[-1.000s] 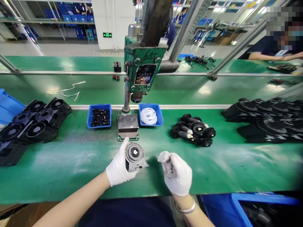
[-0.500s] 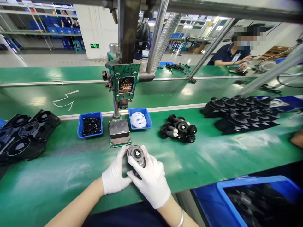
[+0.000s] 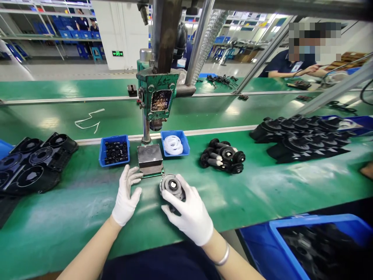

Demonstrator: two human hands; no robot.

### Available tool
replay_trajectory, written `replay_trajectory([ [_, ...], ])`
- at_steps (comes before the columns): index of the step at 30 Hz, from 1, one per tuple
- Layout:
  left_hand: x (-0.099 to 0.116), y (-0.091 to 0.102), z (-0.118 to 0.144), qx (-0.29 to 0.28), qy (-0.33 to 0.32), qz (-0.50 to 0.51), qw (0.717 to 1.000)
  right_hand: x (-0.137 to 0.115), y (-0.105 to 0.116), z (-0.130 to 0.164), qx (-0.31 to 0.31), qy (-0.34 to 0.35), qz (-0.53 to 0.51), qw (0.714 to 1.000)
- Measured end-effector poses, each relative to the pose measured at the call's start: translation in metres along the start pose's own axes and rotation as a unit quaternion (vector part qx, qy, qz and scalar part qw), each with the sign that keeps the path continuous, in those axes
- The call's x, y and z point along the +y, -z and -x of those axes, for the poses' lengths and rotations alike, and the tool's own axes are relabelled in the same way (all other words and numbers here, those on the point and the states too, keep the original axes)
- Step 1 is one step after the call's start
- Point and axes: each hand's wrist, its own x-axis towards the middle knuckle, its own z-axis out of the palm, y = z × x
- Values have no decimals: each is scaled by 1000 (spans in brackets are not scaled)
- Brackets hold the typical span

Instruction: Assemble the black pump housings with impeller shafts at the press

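I have the round grey part (image 3: 171, 184) at the near side of the surface (image 3: 247, 198), just in front of the press's metal block (image 3: 149, 153); whether it touches the surface I cannot tell. My right grip (image 3: 190, 214) is clamped on it, thumb and fingers around its right and near sides. My left grip (image 3: 126, 200) is well clear of the part, fingers spread apart, fingertips close to the base of the block. That block stands in the way directly beyond, with the green press head (image 3: 159, 97) above it. Either side of the press column I see a blue tray of small black pieces (image 3: 101, 153) and a blue tray of white rings (image 3: 186, 144). To the right lies a pile of black rollers (image 3: 223, 155), and farther right a row of black housings (image 3: 300, 138); more black casings (image 3: 35, 163) lie at far left. A blue bin (image 3: 259, 245) sits below at lower right. Half a second ago both grips were around the part; now the left has come away to the left and only the right holds it. Its round face, pale hub in the middle, points up towards my camera; fingers hide its near edge, so I cannot tell its long axis.
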Motion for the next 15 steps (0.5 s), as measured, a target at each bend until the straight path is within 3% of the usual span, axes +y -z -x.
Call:
replay_trajectory([
  [3,0,-1,2,-24,19,-15,999,-5,-3,1,11,-3,24,1000],
  [6,2,1,6,-40,10,-38,998,-9,0,2,-53,-12,36,998],
  [9,9,-4,10,-115,15,-52,992,-9,10,-1,-95,-40,-9,995],
  [12,20,-25,10,-189,57,-75,977,-2,13,-10,-55,-106,-97,988],
  [15,26,-53,2,-196,97,-72,973,13,7,-17,-35,-139,-229,963],
])
